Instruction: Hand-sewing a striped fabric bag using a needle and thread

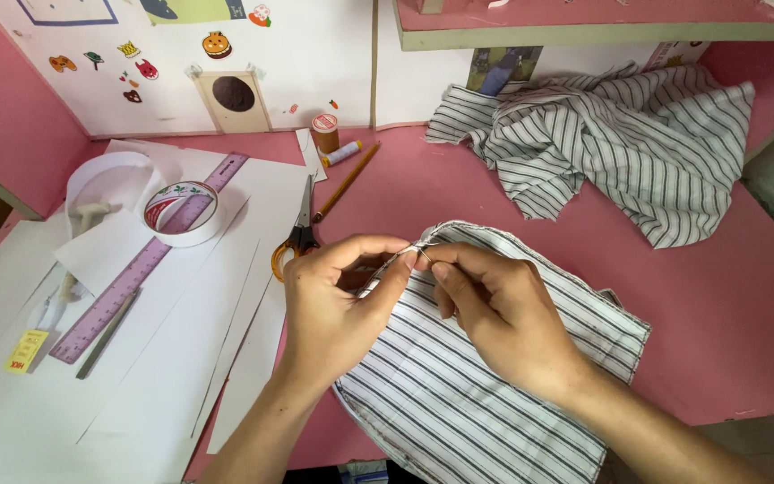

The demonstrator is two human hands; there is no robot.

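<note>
Two hands, left (333, 300) and right (494, 309), pinch shut on one flat white black-striped cloth piece (485, 376); second crumpled striped cloth (620, 143) on pink bench (727, 305)

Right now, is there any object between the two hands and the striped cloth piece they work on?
Nothing visible. The left hand and the right hand already pinch the top edge of the striped cloth piece directly. The scissors lie apart, to the left, on the white paper.

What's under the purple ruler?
White paper sheets lie under the purple ruler. Its upper part passes under the tape roll, showing through the hole. What lies beneath the paper is covered.
</note>
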